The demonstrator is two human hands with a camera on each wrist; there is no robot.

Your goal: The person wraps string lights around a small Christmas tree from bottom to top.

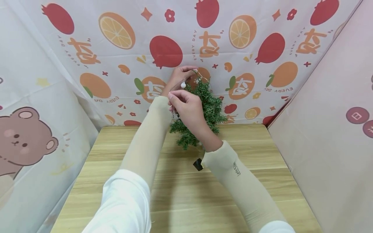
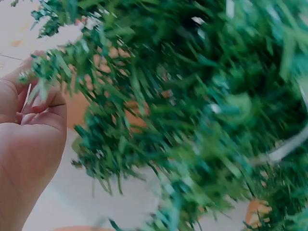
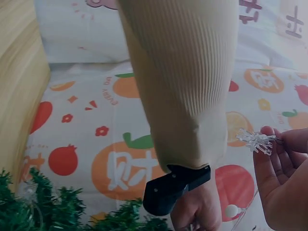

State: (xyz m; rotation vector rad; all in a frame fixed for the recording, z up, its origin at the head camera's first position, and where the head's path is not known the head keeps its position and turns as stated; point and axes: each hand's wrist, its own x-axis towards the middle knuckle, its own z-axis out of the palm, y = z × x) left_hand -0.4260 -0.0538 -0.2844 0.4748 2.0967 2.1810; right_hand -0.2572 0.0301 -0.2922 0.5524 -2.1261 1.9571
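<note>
A small green artificial Christmas tree [image 1: 211, 105] stands at the back of the table, leaning slightly. My left hand [image 1: 179, 77] is at its top, fingers curled around a thin wire; in the left wrist view, that hand [image 2: 33, 130] is partly behind a branch. In front of the tree my right hand [image 1: 190, 108] pinches the string of lights by a clear, spiky bulb cover [image 3: 257, 141]. A white ball [image 1: 183, 84] hangs on the wire between the hands. More white string [image 2: 284, 149] crosses the needles.
The wooden table [image 1: 175, 200] reaches the patterned cloth backdrop [image 1: 186, 29], with cloth walls at both sides. A small black object [image 1: 198, 164] lies below the tree, partly beside my right sleeve. My left forearm [image 3: 187, 86] crosses the right wrist view.
</note>
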